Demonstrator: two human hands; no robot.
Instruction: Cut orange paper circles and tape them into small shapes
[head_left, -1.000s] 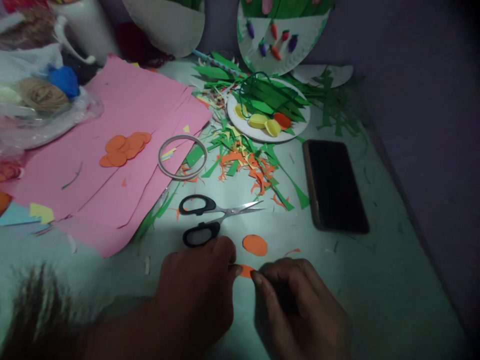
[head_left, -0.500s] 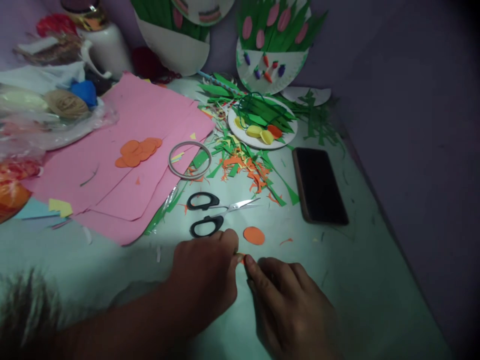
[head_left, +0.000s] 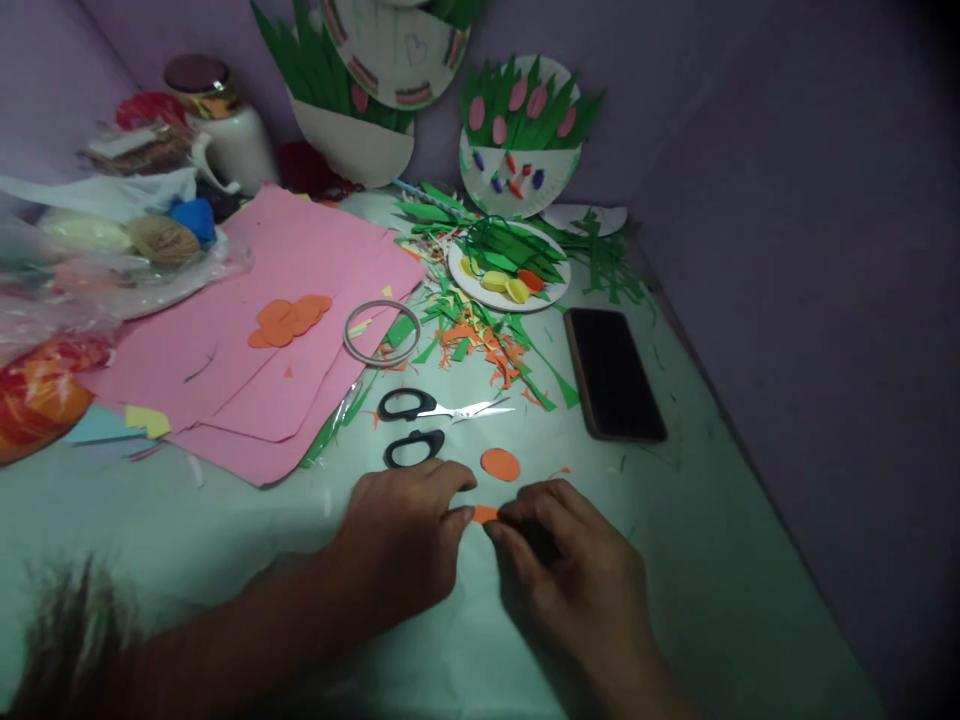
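Observation:
A small folded piece of orange paper (head_left: 486, 514) is between my two hands, low over the table. My right hand (head_left: 581, 575) pinches its right end between thumb and fingertips. At its left end, the thumb of my left hand (head_left: 409, 535) presses against the paper, with the forefinger bent and a small gap above the thumb; the other fingers curl out of sight. Just beyond my fingertips a flat orange paper oval (head_left: 500, 464) lies on the table. Black-handled scissors (head_left: 411, 404) lie partly open beyond my left hand, blades pointing right.
Pink sheets (head_left: 300, 240) on the left carry orange paper discs (head_left: 281, 322) and a ring (head_left: 349, 340). A paper plate (head_left: 480, 298) holds green strips and yellow pieces, near paper scraps (head_left: 487, 350). To the right lies a phone (head_left: 615, 375). Decorated plates (head_left: 517, 180) lean on the wall.
My left forefinger has lifted from the thumb, and my right fingers have closed on the orange paper, which shows more. The view has shifted slightly; objects on the table stay in place.

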